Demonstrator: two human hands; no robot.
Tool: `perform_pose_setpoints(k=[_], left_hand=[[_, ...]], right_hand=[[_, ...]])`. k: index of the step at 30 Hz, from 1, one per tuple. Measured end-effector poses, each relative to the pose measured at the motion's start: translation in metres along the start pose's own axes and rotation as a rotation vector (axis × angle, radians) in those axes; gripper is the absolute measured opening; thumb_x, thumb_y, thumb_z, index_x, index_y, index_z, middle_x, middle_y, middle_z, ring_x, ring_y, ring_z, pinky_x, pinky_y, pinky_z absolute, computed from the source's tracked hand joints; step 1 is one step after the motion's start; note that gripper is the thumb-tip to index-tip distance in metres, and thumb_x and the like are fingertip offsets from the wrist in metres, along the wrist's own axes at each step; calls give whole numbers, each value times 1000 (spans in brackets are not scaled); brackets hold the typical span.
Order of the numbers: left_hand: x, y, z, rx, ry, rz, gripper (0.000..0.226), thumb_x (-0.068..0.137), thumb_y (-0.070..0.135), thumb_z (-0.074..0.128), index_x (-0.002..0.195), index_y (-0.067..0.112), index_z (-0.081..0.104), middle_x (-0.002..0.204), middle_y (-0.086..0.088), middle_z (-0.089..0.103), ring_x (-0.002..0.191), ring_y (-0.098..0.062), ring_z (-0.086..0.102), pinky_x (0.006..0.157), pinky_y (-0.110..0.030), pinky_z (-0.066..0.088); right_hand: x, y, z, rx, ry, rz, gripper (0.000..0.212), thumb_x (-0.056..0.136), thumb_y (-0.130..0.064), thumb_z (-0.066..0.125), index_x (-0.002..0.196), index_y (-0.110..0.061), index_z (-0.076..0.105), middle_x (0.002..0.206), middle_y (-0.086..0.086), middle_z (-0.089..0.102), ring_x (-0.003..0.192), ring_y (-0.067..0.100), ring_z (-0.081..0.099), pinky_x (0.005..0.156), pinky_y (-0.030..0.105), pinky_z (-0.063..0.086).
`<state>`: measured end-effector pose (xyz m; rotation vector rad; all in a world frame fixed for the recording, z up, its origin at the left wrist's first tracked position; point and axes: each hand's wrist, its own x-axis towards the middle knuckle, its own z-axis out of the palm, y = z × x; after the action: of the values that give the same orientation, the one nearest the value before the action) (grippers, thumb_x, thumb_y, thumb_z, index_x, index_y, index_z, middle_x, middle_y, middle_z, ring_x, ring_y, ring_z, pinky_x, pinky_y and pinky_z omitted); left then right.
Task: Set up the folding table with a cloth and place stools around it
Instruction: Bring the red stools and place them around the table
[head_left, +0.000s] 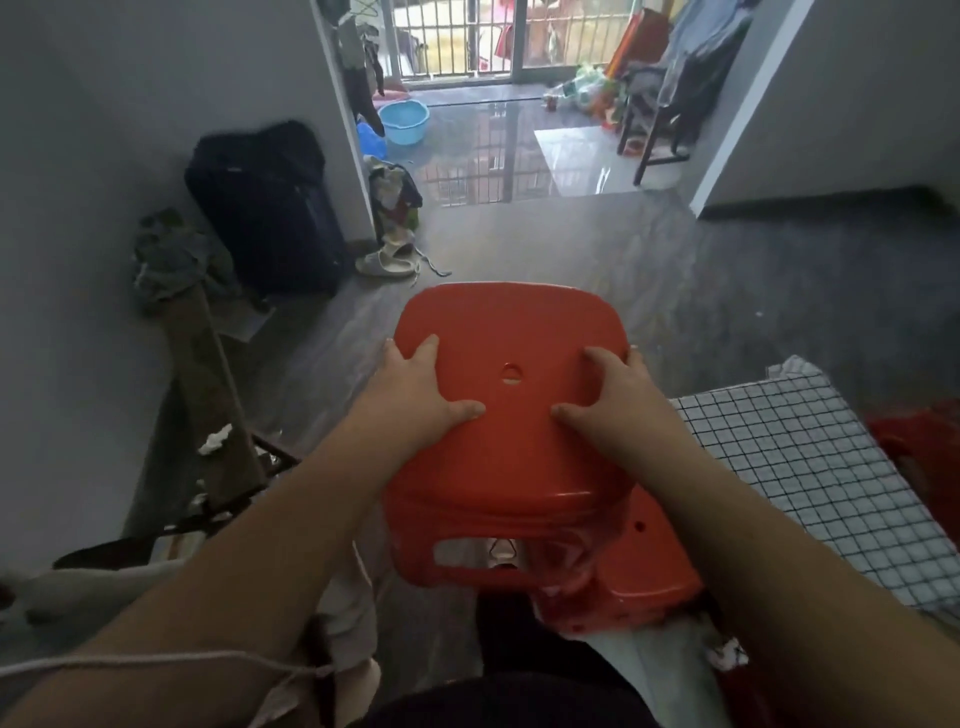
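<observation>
A red plastic stool (511, 332) with a small hole in its seat is in front of me, lifted above the floor. My left hand (423, 387) grips the seat's left edge, thumb lying on top. My right hand (613, 392) grips the right edge the same way. A second red stool (623, 587) sits under it to the right, partly hidden. The table with its white, black-checked cloth (800, 467) stands at my right. Another red stool (919, 452) shows beyond the table's far edge.
A black suitcase (265, 208) leans on the left wall beside a heap of clothes (174, 257) and a cardboard piece (208, 374). Slippers (387, 260) lie near the wall corner. A blue basin (404, 122) and a dark chair (657, 119) stand farther off. Grey floor (597, 249) stretches ahead.
</observation>
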<state>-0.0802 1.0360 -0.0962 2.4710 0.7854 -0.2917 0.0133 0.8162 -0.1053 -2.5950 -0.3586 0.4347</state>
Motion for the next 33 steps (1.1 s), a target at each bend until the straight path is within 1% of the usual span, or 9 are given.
perform_pose_setpoints(k=[5, 11, 16, 20, 22, 25, 27, 29, 33], left_hand=[[117, 22, -24, 50, -14, 25, 113, 69, 70, 74, 157, 33, 15, 164, -15, 5, 147, -35, 26, 117, -51, 32], [254, 58, -57, 86, -34, 52, 112, 69, 70, 74, 157, 35, 14, 164, -11, 4, 147, -34, 26, 115, -54, 33], [352, 87, -82, 131, -61, 99, 106, 75, 68, 71, 157, 38, 11, 165, -12, 0, 148, -37, 21, 117, -52, 30], [440, 104, -97, 137, -83, 156, 107, 75, 67, 72, 158, 37, 12, 165, -14, -1, 146, -39, 24, 116, -50, 29], [490, 112, -102, 137, -103, 196, 107, 74, 67, 72, 157, 36, 12, 165, -15, -3, 146, -40, 24, 117, -51, 29], [567, 125, -111, 178, -127, 273, 109, 72, 73, 68, 156, 37, 9, 165, -17, -1, 148, -42, 18, 116, -56, 29], [613, 141, -122, 202, -177, 327, 109, 71, 75, 67, 155, 40, 7, 165, -15, -4, 145, -44, 25, 114, -56, 32], [650, 165, -132, 188, -226, 412, 109, 72, 71, 70, 156, 39, 6, 165, -14, -6, 143, -43, 30, 113, -55, 35], [700, 222, -142, 191, -277, 580, 109, 74, 64, 73, 156, 35, 7, 164, -12, -4, 141, -41, 33, 112, -53, 38]], right_hand=[[113, -15, -1, 39, 11, 11, 88, 74, -53, 77, 148, -34, 36, 161, 13, 18, 134, 36, 45, 110, 47, 41], [244, -32, -8, 81, -20, 68, 89, 76, -56, 72, 150, -35, 28, 163, 17, 11, 136, 41, 41, 112, 50, 38], [333, -52, -22, 88, 3, 106, 87, 81, -56, 69, 152, -32, 24, 162, 18, 9, 140, 39, 38, 113, 49, 36], [409, -70, -30, 67, 38, 151, 89, 81, -55, 70, 153, -34, 22, 164, 15, 8, 141, 38, 36, 112, 51, 38], [449, -80, -34, 71, 57, 201, 89, 81, -53, 71, 153, -34, 23, 164, 15, 6, 142, 38, 34, 113, 50, 37], [508, -92, -38, 75, 98, 283, 88, 82, -52, 71, 153, -35, 23, 164, 13, 4, 143, 39, 32, 114, 49, 35], [540, -97, -41, 84, 133, 356, 89, 80, -56, 70, 152, -36, 23, 165, 14, 4, 143, 39, 32, 114, 50, 36], [565, -100, -49, 107, 193, 417, 90, 77, -58, 71, 151, -37, 24, 164, 14, 7, 142, 39, 34, 112, 51, 37], [592, -94, -74, 180, 316, 530, 89, 76, -53, 75, 150, -34, 28, 164, 12, 7, 141, 37, 36, 113, 50, 37]])
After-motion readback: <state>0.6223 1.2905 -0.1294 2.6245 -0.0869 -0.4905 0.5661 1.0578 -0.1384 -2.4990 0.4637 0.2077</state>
